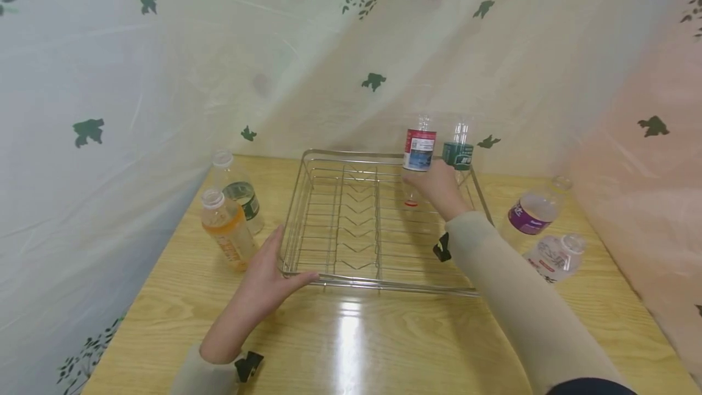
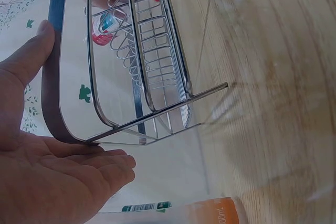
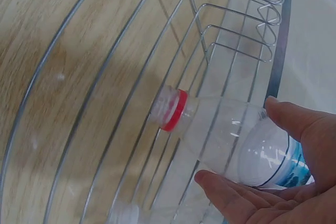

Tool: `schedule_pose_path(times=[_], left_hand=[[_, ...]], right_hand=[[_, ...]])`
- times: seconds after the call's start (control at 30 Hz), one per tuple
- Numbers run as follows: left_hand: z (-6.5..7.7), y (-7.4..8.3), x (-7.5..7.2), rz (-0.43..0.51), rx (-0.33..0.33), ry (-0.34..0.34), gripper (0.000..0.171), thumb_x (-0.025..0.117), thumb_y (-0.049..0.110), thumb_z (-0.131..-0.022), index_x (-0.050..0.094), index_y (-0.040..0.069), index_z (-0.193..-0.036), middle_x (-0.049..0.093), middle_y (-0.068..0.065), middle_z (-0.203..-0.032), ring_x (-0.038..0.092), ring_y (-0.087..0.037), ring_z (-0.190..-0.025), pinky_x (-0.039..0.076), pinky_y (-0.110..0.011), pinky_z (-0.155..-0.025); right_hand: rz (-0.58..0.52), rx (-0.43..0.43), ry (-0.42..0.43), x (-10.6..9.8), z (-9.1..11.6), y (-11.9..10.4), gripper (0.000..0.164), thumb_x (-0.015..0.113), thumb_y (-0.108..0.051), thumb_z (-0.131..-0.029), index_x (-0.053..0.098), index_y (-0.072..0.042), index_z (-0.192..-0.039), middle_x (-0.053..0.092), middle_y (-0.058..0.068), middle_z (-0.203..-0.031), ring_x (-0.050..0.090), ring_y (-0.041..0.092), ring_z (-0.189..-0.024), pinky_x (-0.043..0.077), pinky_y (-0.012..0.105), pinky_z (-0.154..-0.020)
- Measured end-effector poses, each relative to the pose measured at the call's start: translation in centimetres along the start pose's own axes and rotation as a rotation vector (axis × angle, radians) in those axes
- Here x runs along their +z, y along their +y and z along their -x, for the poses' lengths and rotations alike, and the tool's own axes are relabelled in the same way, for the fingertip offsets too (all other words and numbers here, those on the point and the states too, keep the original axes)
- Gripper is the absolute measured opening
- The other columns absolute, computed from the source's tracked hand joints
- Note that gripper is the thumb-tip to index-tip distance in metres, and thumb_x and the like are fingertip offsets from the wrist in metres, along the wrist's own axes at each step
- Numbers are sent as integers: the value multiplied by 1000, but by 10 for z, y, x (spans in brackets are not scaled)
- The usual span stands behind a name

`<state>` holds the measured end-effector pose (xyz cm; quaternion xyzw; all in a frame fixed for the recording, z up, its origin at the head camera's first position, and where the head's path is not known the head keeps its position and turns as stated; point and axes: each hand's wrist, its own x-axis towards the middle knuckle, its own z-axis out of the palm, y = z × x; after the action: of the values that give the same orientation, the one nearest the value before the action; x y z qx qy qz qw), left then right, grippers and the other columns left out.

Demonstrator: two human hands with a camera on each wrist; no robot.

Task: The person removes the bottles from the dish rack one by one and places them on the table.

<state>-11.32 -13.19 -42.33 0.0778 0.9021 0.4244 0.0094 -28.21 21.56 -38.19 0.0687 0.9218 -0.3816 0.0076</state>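
A wire dish rack (image 1: 395, 287) stands on the table. At its back right, my right hand (image 1: 440, 189) grips a clear plastic bottle (image 1: 420, 150) with a red and blue label. The bottle is upside down, its red-ringed neck (image 3: 176, 110) pointing into the rack; the right wrist view shows thumb and fingers on opposite sides of it. Beside it, a green-labelled bottle (image 1: 457, 155) also stands neck down. My left hand (image 1: 262, 276) rests at the rack's front left corner, fingers spread, with the thumb (image 2: 39, 51) against the metal rim (image 2: 51, 87).
Left of the rack stand an orange-tinted bottle (image 1: 225, 227) and another green-labelled bottle (image 1: 241, 194). To the right are a purple-labelled bottle (image 1: 529, 215) and a clear bottle (image 1: 553, 259), near my right sleeve (image 1: 510, 279). A leaf-patterned sheet (image 1: 307, 90) hangs behind the table.
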Motion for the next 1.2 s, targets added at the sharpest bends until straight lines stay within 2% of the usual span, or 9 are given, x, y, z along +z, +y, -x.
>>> schedule_pose_path(times=[0.2,0.43,0.67,0.93,1.2], left_hand=[[0,0,0,-3,-4,-1,125,86,57,-75,16,-3,-160,20,-25,-163,22,-44,-147,22,-57,-118],[-1,0,2,-4,0,-7,126,86,57,-74,16,-3,-160,19,-25,-163,22,-44,-147,22,-58,-118],[-1,2,0,7,-4,-7,125,86,55,-75,16,-4,-160,20,-26,-163,22,-44,-147,22,-58,-118],[-1,2,0,9,-12,-11,124,87,53,-76,15,-4,-160,19,-26,-163,22,-44,-147,22,-58,-118],[-1,1,0,-1,14,7,123,88,52,-75,17,-3,-160,21,-26,-162,23,-45,-146,22,-58,-118]], right_hand=[[-8,-7,-10,5,-1,2,57,76,-45,-90,58,-3,-125,65,15,-115,65,32,-98,56,50,-86],[-54,-18,-9,6,-2,7,52,78,-44,-89,62,-4,-118,66,14,-110,64,30,-92,57,44,-80],[-82,-35,-14,2,2,0,52,79,-47,-86,65,-6,-114,68,13,-105,66,32,-91,57,45,-79],[-22,-49,14,-8,13,-15,55,80,-48,-84,64,-3,-109,67,15,-97,65,31,-81,58,44,-72],[29,-125,16,-17,33,-26,48,79,-42,-87,64,-4,-112,69,13,-94,66,29,-74,58,42,-64]])
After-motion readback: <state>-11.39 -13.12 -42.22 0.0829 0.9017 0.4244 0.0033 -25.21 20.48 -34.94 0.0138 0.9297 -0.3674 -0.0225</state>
